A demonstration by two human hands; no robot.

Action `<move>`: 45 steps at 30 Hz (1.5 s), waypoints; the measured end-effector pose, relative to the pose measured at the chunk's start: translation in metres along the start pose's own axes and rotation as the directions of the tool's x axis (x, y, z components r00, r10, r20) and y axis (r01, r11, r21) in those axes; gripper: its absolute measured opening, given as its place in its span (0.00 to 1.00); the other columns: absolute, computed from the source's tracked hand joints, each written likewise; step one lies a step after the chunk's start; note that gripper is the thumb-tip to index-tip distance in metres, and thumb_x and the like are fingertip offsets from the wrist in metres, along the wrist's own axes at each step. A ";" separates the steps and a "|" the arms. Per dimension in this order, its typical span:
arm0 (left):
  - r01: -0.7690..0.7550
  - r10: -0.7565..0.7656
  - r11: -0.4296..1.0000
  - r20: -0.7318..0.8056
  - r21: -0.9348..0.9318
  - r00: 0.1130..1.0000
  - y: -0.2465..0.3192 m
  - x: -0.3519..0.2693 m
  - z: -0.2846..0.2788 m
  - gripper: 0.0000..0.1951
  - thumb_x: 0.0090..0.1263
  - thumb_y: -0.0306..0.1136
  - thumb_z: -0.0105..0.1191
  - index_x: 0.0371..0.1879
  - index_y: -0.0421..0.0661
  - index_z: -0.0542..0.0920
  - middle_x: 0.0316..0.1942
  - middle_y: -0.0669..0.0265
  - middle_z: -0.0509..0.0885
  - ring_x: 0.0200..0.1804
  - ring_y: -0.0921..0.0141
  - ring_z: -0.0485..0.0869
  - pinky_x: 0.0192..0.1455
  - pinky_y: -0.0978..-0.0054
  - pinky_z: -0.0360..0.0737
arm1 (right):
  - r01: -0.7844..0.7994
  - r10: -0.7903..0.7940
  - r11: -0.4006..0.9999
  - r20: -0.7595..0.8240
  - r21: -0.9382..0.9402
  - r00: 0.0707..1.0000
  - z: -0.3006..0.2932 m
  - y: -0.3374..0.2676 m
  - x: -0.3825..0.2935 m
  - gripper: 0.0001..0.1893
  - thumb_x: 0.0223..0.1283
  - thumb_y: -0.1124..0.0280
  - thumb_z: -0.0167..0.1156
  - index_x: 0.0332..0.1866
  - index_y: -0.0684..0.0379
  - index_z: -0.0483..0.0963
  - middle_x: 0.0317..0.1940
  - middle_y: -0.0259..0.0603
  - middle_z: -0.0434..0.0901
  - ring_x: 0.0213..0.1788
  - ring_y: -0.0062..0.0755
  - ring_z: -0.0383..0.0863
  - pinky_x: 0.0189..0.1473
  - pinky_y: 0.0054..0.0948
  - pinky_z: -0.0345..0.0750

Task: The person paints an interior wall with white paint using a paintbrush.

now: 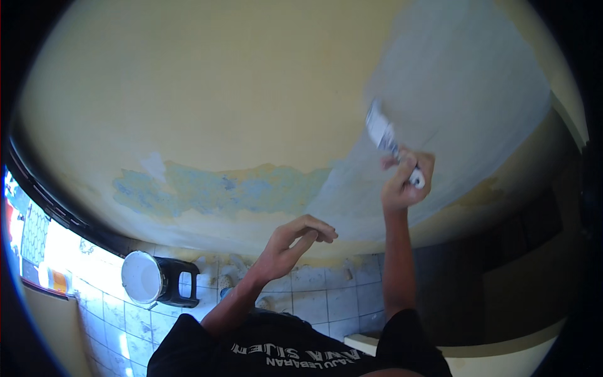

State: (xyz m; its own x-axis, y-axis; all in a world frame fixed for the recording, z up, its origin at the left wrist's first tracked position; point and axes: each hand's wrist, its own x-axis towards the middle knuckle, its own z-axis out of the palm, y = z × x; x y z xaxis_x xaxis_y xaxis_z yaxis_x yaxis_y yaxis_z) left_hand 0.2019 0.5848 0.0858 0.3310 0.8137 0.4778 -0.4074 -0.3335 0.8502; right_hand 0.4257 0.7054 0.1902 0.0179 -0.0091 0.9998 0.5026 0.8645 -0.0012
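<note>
My right hand [409, 176] grips the handle of a paintbrush [382, 129], its bristles coated in white paint. The brush head is at the left border of a pale, freshly coated band [452, 108] on the yellow wall [235, 94]. Bent at the wrist, my left hand [294, 242] hovers in front of the lower wall with loosely curled fingers and nothing in it. Left of the band runs a patch [235, 188] where the yellow coat has come away, showing blue-green beneath. Whether the bristles touch the wall is hard to tell.
A white bucket [141, 278] sits on a dark plastic stool [181, 282] at the lower left. Stained tiles [308, 301] cover the floor along the wall's foot. Bright light enters through an opening [61, 240] at far left; a dark recess [509, 282] lies at right.
</note>
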 end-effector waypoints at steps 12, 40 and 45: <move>-0.034 0.030 0.998 -0.080 -0.048 0.996 -0.003 0.002 0.009 0.13 0.80 0.18 0.42 0.51 0.36 0.83 0.49 0.56 0.86 0.53 0.66 0.85 0.60 0.66 0.81 | -0.761 0.756 0.647 0.168 -0.047 0.632 -0.014 -0.003 0.087 0.15 0.79 0.65 0.57 0.41 0.69 0.73 0.27 0.41 0.79 0.14 0.25 0.78 0.12 0.25 0.71; 0.058 -0.055 0.996 -0.045 0.065 0.997 -0.015 -0.003 0.004 0.14 0.81 0.20 0.42 0.54 0.38 0.83 0.51 0.59 0.87 0.54 0.68 0.85 0.62 0.67 0.80 | -0.242 0.236 0.966 0.697 -0.092 0.677 -0.077 0.031 -0.133 0.17 0.63 0.70 0.73 0.56 0.56 0.84 0.51 0.45 0.85 0.48 0.38 0.89 0.37 0.34 0.88; 0.121 -0.117 0.992 -0.098 0.031 0.988 -0.015 -0.013 0.004 0.14 0.82 0.20 0.42 0.54 0.38 0.83 0.51 0.59 0.87 0.54 0.68 0.85 0.63 0.67 0.80 | 0.292 -0.277 0.954 0.578 0.070 0.768 -0.067 -0.008 -0.086 0.12 0.60 0.65 0.75 0.45 0.56 0.82 0.42 0.39 0.87 0.36 0.33 0.90 0.34 0.29 0.87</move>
State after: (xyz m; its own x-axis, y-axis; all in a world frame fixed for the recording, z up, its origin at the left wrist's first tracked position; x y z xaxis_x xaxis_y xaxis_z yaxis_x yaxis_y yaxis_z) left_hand 0.2073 0.5769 0.0681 0.2917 0.8897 0.3511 -0.3378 -0.2476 0.9081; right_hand 0.4775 0.6654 0.1030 -0.6246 0.0438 0.7797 0.4245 0.8571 0.2919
